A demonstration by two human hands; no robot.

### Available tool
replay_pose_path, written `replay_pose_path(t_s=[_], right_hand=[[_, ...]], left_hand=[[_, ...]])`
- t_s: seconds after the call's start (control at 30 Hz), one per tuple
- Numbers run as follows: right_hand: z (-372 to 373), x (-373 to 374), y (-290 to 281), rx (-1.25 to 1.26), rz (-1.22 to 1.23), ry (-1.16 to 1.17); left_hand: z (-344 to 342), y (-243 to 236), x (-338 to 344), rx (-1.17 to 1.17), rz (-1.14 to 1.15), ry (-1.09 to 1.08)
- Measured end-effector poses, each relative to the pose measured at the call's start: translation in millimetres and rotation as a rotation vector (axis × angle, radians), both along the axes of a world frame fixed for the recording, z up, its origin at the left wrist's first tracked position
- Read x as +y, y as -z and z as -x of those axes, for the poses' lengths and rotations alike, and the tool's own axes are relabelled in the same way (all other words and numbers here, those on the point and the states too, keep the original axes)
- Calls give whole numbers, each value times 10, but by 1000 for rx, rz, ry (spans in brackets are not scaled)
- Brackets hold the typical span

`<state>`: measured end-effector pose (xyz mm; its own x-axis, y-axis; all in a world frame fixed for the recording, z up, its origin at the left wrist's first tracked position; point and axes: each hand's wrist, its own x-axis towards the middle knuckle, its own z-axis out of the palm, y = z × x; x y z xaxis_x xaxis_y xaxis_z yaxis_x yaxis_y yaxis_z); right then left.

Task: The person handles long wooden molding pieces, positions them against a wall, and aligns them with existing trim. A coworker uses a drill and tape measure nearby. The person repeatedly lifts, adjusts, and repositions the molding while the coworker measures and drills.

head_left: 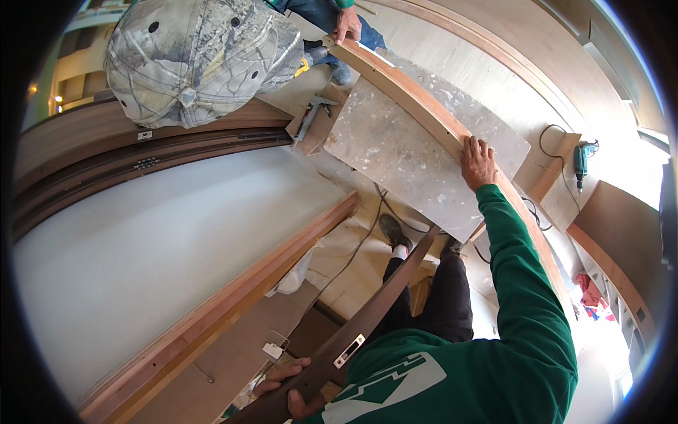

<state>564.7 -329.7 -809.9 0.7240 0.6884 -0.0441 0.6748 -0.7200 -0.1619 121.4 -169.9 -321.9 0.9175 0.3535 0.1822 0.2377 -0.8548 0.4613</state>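
Note:
My right hand is closed over the edge of a long wooden board, its fingers wrapped across the top. The board lies across a pale, paint-spattered work surface and runs down past my right arm. At lower left, my left hand is wrapped round a dark brown wooden strip. A metal plate is set into this strip, which slants up from my left side in front of my legs. Another person's hand touches the far end of the long board.
A co-worker in a camouflage cap is at the far left. A frosted panel in a wooden frame fills the left. A caulking gun lies near the work surface. At right are a teal drill and a curved wooden piece. Cables cross the floor.

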Motion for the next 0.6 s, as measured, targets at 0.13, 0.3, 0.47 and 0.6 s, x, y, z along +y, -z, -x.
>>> replay_pose_path(t_s=[0.13,0.3,0.47,0.6], right_hand=[[-62,28,13,-9,-5,1],[-22,42,-28,10,-9,30],[26,135,-176,135,36,151],[62,23,-446,142,-9,180]], left_hand=[[-114,-32,-248,-239,466,-522],[-236,28,-169,-119,-53,120],[-387,262,-660,-832,496,-681],[-426,239,-837,-881,652,-768]])
